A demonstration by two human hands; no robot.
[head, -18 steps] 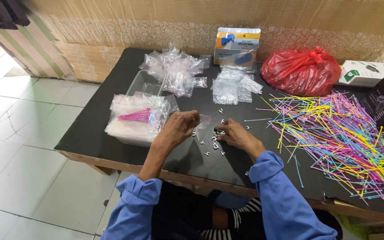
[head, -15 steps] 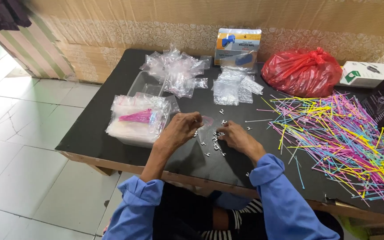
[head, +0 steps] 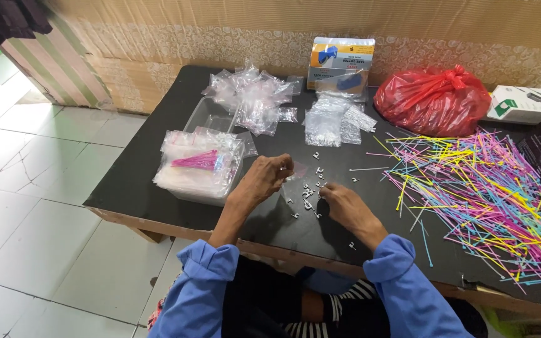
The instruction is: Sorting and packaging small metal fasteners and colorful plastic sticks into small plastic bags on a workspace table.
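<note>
Small white clips (head: 306, 195), tiny hooked plastic pieces, lie scattered loose on the black table (head: 151, 169) between both hands, a few strays further out toward the table's back and front edge. Left hand (head: 264, 178) is raised just above the table, fingers curled in, pinching a small clear bag (head: 297, 169) at its mouth; whether a clip sits in that grip cannot be told. Right hand (head: 340, 201) rests low on the table, fingertips touching the right side of the clip cluster, pinched together; too small to tell whether it grasps one.

Clear tub (head: 198, 166) of filled bags, one with pink contents, stands just left of the left hand, near the table's left edge. Heap of empty clear bags (head: 253, 94) behind it. Coloured cable ties (head: 489, 194) spread wide on the right, well apart from the clips. Red plastic bag (head: 436, 100) at the back. Bare black surface shows in front of the hands, up to the near edge.
</note>
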